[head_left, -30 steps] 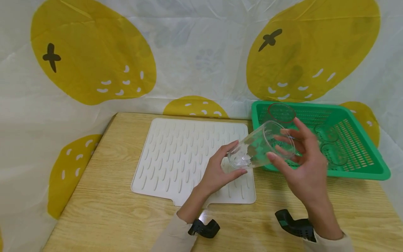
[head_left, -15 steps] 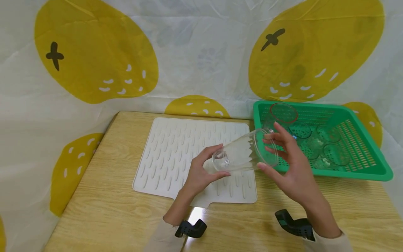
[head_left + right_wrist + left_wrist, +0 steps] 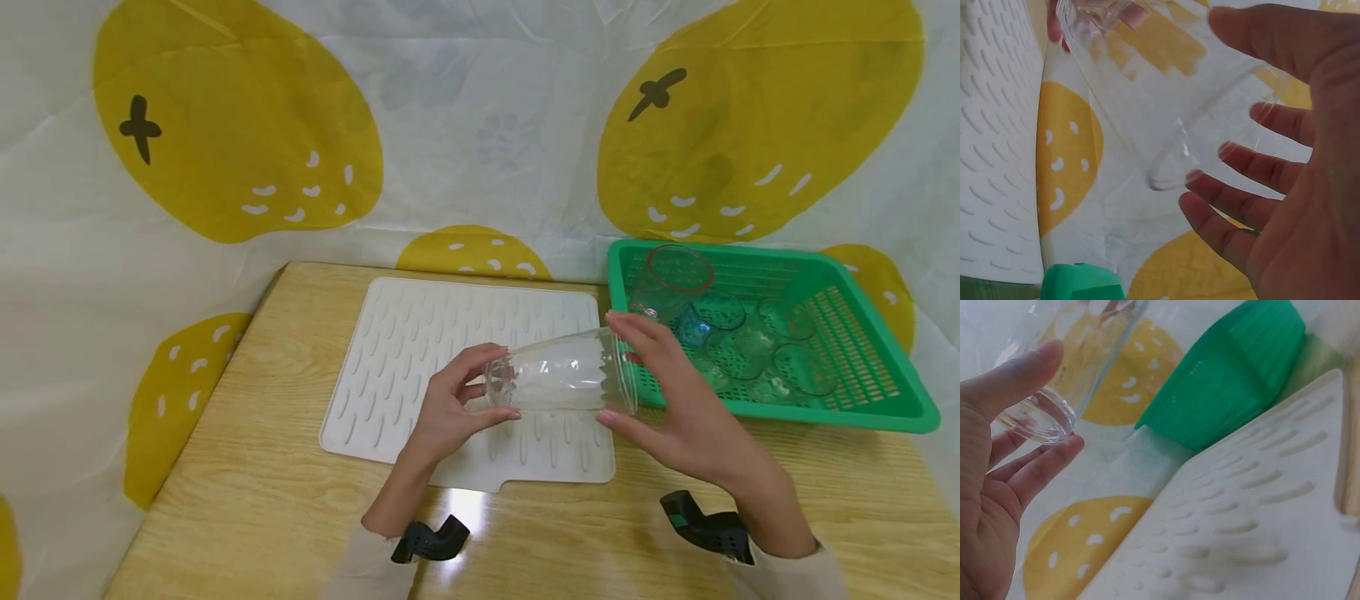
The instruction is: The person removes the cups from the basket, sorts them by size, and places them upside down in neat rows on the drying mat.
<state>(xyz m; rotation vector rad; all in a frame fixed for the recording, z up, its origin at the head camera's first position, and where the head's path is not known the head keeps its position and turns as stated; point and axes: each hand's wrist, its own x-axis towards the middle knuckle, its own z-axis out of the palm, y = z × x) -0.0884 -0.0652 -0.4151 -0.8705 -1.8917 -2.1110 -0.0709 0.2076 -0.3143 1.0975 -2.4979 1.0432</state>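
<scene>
A clear drinking glass (image 3: pixel 558 375) lies sideways in the air above the white ridged mat (image 3: pixel 408 342). My left hand (image 3: pixel 450 408) grips its thick base (image 3: pixel 1041 419) between thumb and fingers. At the wide mouth, my right hand (image 3: pixel 678 408) holds the rim, thumb on the near side and fingers on the far side. In the right wrist view the fingertips (image 3: pixel 1194 177) meet the glass wall near the rim. The glass is tilted slightly, mouth toward the right.
Right of the mat stands a green plastic basket (image 3: pixel 862 422) holding several clear glasses, one with a red rim (image 3: pixel 678 268). The mat and basket are on a wooden table (image 3: pixel 247 467). A white curtain with yellow fruit prints (image 3: pixel 240 117) hangs behind.
Both hands have moved left and slightly down with the glass, away from the basket and further over the mat. The glass has turned closer to level.
</scene>
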